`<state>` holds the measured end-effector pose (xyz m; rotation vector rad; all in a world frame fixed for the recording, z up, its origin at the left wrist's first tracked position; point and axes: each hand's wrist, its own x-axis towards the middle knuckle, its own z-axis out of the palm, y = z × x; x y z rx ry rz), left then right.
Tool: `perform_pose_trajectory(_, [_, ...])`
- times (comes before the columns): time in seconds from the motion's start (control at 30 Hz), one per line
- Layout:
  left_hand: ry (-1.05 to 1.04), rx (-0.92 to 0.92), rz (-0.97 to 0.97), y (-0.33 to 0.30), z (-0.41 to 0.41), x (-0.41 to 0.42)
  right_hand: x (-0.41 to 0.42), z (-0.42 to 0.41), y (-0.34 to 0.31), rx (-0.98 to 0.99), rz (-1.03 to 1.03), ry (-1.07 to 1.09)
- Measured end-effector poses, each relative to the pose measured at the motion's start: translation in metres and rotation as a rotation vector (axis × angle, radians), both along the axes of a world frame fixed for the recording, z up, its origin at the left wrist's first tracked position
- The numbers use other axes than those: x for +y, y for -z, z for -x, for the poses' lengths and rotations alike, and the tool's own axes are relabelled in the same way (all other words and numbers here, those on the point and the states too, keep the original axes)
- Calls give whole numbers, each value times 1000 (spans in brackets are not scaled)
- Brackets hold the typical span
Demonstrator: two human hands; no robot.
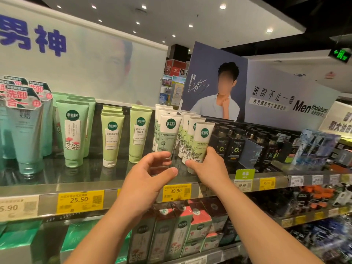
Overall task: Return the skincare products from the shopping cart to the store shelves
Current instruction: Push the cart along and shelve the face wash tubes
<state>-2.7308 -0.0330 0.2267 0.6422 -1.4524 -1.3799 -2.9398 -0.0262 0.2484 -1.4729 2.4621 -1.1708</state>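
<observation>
Now right hand (208, 165) grips a white-green tube (202, 141) on the top shelf (47, 187).

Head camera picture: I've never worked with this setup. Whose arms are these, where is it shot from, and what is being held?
There is no machine here. One camera worn on a person's head looks forward at a store shelf with yellow price tags. The two bare arms are that person's. The right hand grips a white-and-green leaf-printed plastic tube, its base at the shelf among matching tubes. The left hand hovers beside it, fingers loosely curled, holding nothing. Pale green tubes stand to the left.
</observation>
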Motion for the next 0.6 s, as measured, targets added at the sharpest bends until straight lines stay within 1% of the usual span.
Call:
perform_pose_trajectory(0.37, [23,23,-18,-1,-11,8,-7,0,3,-18,3,36])
perform_pose_trajectory(0.53, [33,4,-14,-3,-17,14,-5,0,3,-29,-20,24])
perform_pose_trajectory(0.6, [36,-1,-13,-4,-17,15,-2,-1,4,-32,14,30])
